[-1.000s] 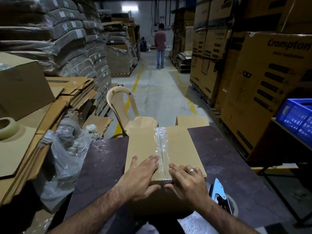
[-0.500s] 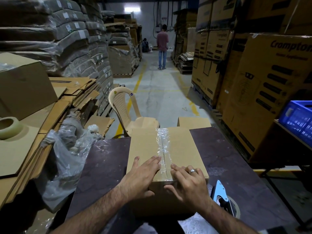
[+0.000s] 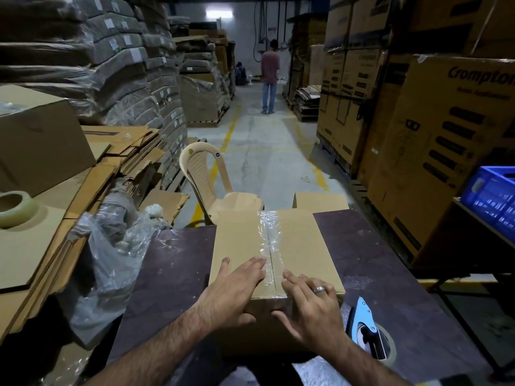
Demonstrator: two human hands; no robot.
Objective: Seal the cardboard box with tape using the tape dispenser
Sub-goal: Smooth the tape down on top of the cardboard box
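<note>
Fig.: sealing stage, head view. Cardboard box [image 3: 239,240] stands on dark table [image 3: 172,268], directly under both hands. Clear tape strip [image 3: 269,238] runs along its centre seam, from the far edge, between the two sets of fingertips, and over the near edge. L hand [image 3: 234,291]: palm down on box top, fingers [image 3: 250,267] straight and held close together, tips touching the strip's left margin; thumb hooked over the near top edge onto the front face. R hand [image 3: 312,305]: also flat on top, fingers [image 3: 298,278] straight, slightly spread, tips just right of the strip; ring [image 3: 319,289] on one finger; thumb lies against the front face. Tape dispenser [image 3: 367,327] lies on the table beside the box, just right of and nearer than the R fingers, untouched, w/ its roll toward the viewer. Beyond the fingertips: beige plastic chair [image 3: 206,174], then a person [image 3: 269,76] standing far down the aisle. Well left of the L fingers: crumpled plastic bag [image 3: 111,263] and a spare tape roll [image 3: 15,208] on flat cardboard. Far right of the R fingers: blue crate [image 3: 493,196].
</note>
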